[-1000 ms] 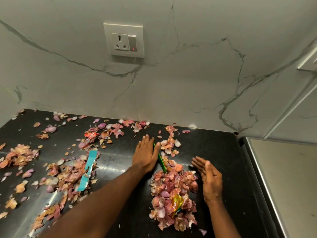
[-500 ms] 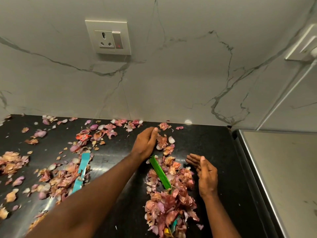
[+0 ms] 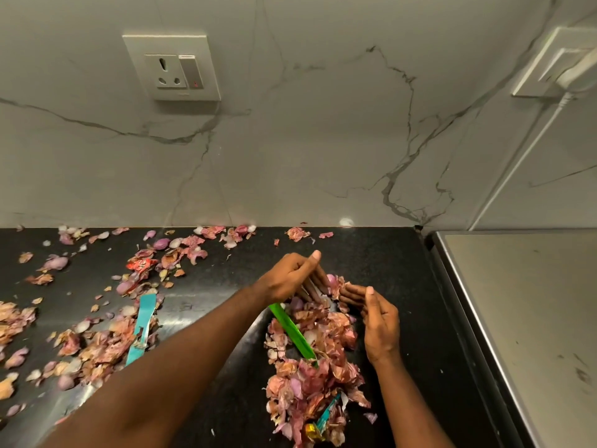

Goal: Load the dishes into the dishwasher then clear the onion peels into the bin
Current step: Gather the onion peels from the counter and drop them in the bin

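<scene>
Peel pile on black counter, between both hands; green strip lies across it; left hand fingers straight, pressing pile's far end; right hand flat, edge-on beside pile; loose peels further left.

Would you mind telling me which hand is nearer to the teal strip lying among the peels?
Left. The left hand is right of the teal strip, across bare black counter; the right hand is farther right, beyond the peel pile.
</scene>
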Demonstrator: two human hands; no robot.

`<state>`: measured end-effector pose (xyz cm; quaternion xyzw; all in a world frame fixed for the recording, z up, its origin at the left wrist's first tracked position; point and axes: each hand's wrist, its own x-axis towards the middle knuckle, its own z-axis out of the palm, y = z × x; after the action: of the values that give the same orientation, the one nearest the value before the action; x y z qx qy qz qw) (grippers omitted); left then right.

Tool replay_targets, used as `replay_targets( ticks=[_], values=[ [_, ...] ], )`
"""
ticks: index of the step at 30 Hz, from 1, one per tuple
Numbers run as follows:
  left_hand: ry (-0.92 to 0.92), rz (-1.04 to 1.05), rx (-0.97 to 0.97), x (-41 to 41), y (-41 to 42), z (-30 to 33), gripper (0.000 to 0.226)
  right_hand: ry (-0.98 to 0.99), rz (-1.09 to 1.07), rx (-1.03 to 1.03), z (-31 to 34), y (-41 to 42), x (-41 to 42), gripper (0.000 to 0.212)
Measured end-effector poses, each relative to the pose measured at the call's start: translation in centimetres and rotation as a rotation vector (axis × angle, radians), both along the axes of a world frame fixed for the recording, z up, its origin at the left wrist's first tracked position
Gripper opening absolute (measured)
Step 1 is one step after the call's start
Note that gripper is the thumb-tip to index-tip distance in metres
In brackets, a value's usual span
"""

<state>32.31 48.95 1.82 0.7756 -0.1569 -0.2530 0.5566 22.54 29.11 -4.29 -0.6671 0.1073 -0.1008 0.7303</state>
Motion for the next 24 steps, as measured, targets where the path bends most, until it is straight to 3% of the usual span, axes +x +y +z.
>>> replay_targets(
  ticks=[3, 5, 10, 14, 17, 20, 21, 24],
  values=[
    [-0.139, 0.203, 0.011, 1.6, -0.1, -0.1, 0.061, -0.006, -0.001, 0.008, -0.2, 0.1, 0.0, 0.041],
    [-0.324, 0.242, 0.21, 2.7, 0.1, -0.7, 0.048, -0.011, -0.007, 0.001, -0.1, 0.1, 0.1, 0.041],
    [-0.217, -0.307, 0.549, 1.5, -1.7, -1.3, 0.066, -0.074, -0.065, -0.074, -0.1, -0.4, 0.2, 0.038],
    [-0.122, -0.371, 0.406, 0.2, -2.4, -0.6, 0.068, -0.122, -0.307, -0.347, -0.6, -0.3, 0.3, 0.032],
    [-0.088, -0.421, 0.302, -0.4, -2.8, 0.6, 0.073, 0.014, -0.11, -0.581, -0.8, 0.4, 0.5, 0.053],
    [-0.192, -0.182, 0.183, 0.6, -2.5, 0.9, 0.074, 0.035, 0.126, -0.86, -1.0, 1.3, 0.4, 0.06],
    [-0.248, -0.046, 0.18, 1.4, -2.1, 0.6, 0.067, 0.017, 0.157, -0.838, -0.8, 1.3, 0.3, 0.055],
    [-0.463, 0.279, 0.325, 4.5, -0.8, -0.3, 0.031, -0.074, 0.155, -0.505, -0.1, 0.8, -0.3, 0.04]
  ],
)
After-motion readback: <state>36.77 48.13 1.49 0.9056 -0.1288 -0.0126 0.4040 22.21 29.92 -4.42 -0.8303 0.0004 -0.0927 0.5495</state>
